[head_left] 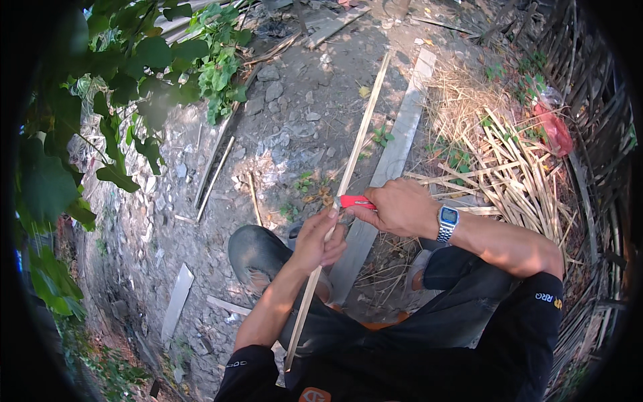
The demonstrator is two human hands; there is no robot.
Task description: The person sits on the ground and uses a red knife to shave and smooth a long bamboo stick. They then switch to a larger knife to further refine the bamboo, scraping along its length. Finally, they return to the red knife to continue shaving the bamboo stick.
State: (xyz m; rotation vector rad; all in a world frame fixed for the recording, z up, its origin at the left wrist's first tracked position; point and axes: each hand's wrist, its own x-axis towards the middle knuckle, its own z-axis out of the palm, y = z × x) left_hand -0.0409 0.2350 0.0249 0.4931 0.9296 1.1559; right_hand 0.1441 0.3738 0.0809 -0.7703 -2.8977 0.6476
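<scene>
Left hand (pixel 318 242) clenched around one long bamboo strip (pixel 348 171), which runs from the lap up and away over the stony ground (pixel 288 120). Right hand (pixel 400 208) grasping a red-handled cutter (pixel 355 202), its tip set against the strip just above the left hand; the blade itself is too small to make out. One wristwatch (pixel 447 222) on the right wrist. One pale flat plank (pixel 395 151) lies beside the strip. Heap of split bamboo offcuts (pixel 516 174) at right; one crumpled red bag (pixel 554 130) beyond it.
</scene>
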